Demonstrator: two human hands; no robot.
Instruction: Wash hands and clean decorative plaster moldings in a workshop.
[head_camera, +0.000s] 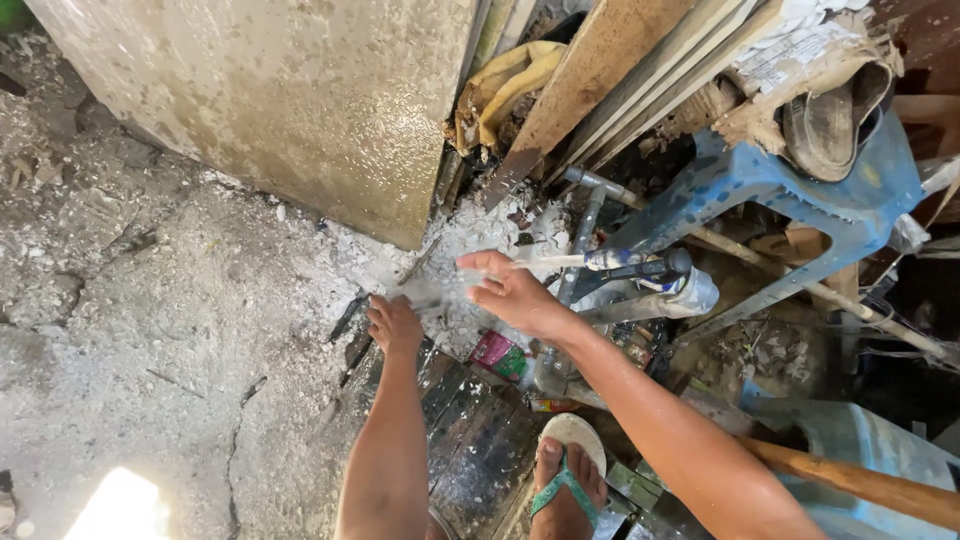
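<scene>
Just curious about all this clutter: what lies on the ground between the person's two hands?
In the head view, between the left hand and the right hand lies pale, ash-like rubble. Something blurred shows at the left hand; I cannot tell what it is.

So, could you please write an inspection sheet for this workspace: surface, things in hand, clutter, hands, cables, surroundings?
Surface: cracked grey concrete floor, dusty, with white debris; dark wooden boards under the person.
Things in hand: left hand is down at the debris by the boards, its grip blurred; right hand is spread open above a grey pipe.
Clutter: blue plastic stool lying tilted, worn shoe on it, leaning planks, yellow cloth, wooden handle, small pink packet.
Hands: both bare; right open, left unclear.
Cables: nothing seen.
Surroundings: stained concrete slab; a foot in a green sandal.
</scene>
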